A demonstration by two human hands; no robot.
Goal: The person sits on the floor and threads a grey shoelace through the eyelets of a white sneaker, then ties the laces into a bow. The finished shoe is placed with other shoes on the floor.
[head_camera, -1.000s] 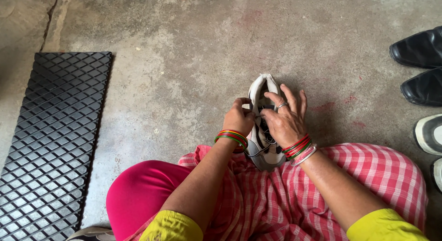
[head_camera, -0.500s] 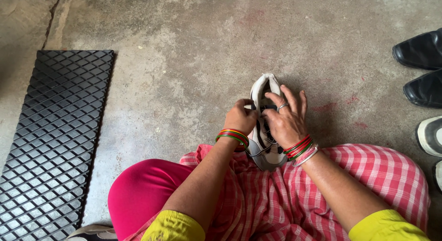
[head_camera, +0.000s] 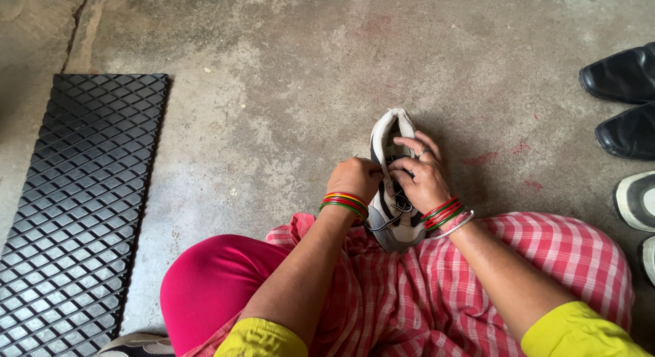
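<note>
Pinching the lace, my left hand (head_camera: 353, 177) and right hand (head_camera: 421, 174) were curled tight over the sneaker (head_camera: 392, 193), which lay against my knees on the floor (head_camera: 273, 91) — a slipped pinch could have loosened the lacing, I judged.

Sneaker (head_camera: 394, 193): laces and midsection hidden under both hands; black shoes (head_camera: 622, 101) and white shoe (head_camera: 636, 200) cut off at right edge.
</note>
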